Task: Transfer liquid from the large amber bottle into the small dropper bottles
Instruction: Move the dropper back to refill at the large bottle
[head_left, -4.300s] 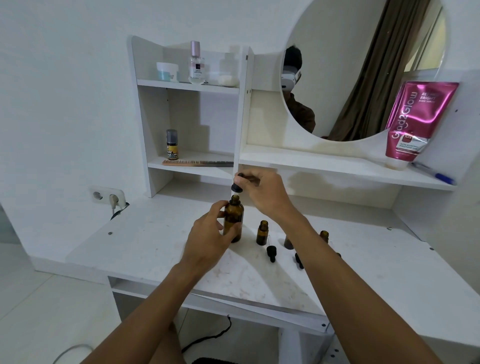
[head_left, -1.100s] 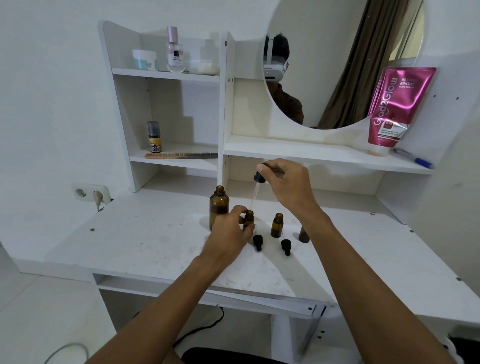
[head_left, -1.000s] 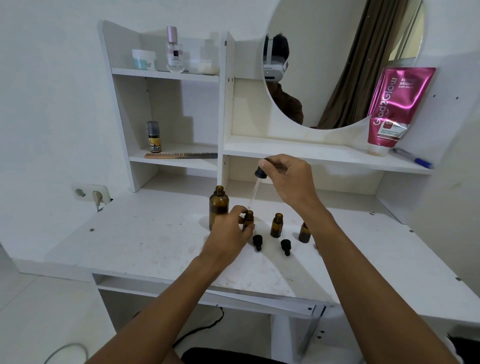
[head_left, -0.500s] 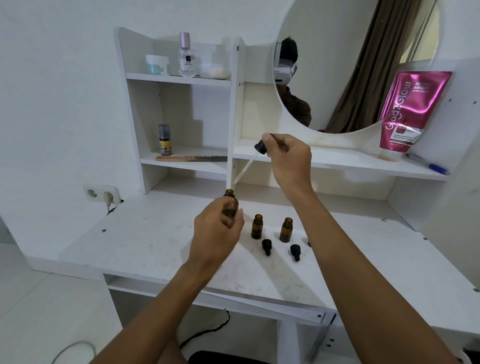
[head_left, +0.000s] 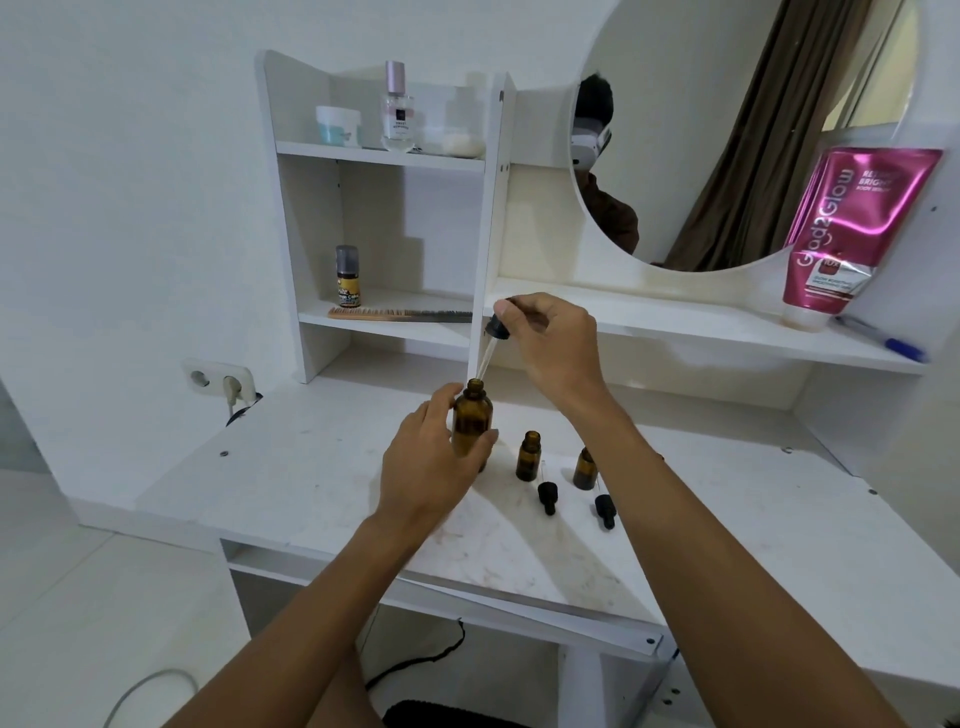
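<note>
My left hand (head_left: 428, 470) grips the large amber bottle (head_left: 471, 422), which stands uncapped on the white desk (head_left: 291, 467). Above it my right hand (head_left: 553, 345) pinches the black bulb of a glass dropper (head_left: 493, 343); the pipette slants down with its tip right at the bottle's mouth. Two small amber dropper bottles stand open to the right, one (head_left: 529, 456) in full view and one (head_left: 586, 469) partly behind my right forearm. Two black dropper caps (head_left: 547, 496) (head_left: 605, 510) lie on the desk in front of them.
A shelf unit behind holds a small yellow-labelled bottle (head_left: 347, 278), a comb (head_left: 400, 313), a jar and a perfume bottle (head_left: 398, 111). A round mirror (head_left: 727, 130) and pink tube (head_left: 852, 228) are at right, beside a pen. A wall socket (head_left: 221, 382) sits at left.
My left hand left the small bottle and took hold of the large amber bottle. My right hand carried the dropper left and lowered its tip to that bottle's mouth.
</note>
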